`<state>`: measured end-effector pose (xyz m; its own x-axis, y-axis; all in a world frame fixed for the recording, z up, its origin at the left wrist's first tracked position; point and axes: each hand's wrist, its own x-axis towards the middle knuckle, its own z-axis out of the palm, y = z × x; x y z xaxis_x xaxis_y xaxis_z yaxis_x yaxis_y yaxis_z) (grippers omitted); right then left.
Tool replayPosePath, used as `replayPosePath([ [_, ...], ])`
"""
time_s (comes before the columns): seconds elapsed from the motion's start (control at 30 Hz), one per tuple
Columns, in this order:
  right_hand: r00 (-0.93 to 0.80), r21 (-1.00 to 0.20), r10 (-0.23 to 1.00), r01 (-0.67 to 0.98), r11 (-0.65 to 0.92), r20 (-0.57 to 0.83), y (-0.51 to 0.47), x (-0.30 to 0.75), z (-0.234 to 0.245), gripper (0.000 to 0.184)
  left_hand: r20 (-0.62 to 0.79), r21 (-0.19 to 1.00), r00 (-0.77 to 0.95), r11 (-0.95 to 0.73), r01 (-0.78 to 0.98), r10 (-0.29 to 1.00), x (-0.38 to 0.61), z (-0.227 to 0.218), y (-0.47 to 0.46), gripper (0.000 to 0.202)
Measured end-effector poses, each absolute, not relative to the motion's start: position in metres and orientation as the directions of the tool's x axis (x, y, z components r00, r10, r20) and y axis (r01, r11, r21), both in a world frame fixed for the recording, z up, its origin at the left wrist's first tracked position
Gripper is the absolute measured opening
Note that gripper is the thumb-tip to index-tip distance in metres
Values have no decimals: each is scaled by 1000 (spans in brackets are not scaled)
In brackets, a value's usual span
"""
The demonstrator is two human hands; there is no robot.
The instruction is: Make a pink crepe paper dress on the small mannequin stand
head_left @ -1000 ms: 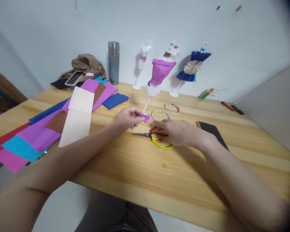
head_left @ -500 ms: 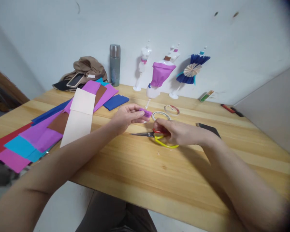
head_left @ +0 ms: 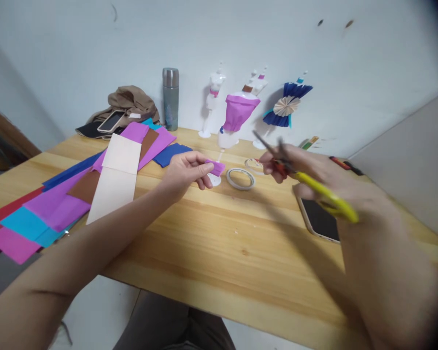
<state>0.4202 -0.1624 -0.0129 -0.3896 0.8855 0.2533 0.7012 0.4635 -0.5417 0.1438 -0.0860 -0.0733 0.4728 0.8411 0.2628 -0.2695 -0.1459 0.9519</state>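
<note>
Between the thumb and fingers of my left hand (head_left: 188, 172) is a small folded piece of purple paper (head_left: 216, 167). My right hand (head_left: 306, 167) grips scissors (head_left: 323, 192) with yellow and red handles, raised above the table; motion blurs them, and the blades look parted, pointing up and left. A roll of white tape (head_left: 240, 179) lies flat between my hands, with a second tape roll (head_left: 254, 166) behind it. Just beyond my left hand stands a mini dress form (head_left: 241, 114) wrapped in purple paper, its round base partly hidden by my fingers.
Overlapping coloured paper sheets (head_left: 113, 167) cover the table's left side, near a folded blue sheet (head_left: 171, 154). Along the wall stand a thermos (head_left: 171, 99) and more dress forms, one in a blue pleated outfit (head_left: 287, 104). A phone (head_left: 319, 218) lies beneath my right arm.
My right hand has lifted the scissors up and to the right, away from the purple paper, uncovering the tape roll and more of the phone. My left hand keeps its pinch, nearly in place.
</note>
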Motion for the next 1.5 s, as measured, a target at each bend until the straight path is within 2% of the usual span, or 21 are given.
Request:
replayPosePath([
  [0.17,-394,-436,899,787,437,189,-171,390,-11,69,310,943,472,-203,-263,826,146,-75,-90,28],
  [0.4,-330,-479,933,802,358,146,-164,389,-17,79,333,935,450,-227,-273,829,144,-74,-90,28],
  [1.03,-383,-462,911,787,409,155,-164,392,-16,69,274,949,486,-151,-276,830,145,-82,-88,31],
  [1.2,-388,-486,911,774,405,142,-164,392,-14,70,257,947,515,-106,-304,817,144,-80,-90,31],
  [1.5,-388,-459,914,795,396,116,-165,391,-13,72,279,935,523,-103,-340,806,146,-86,-87,33],
])
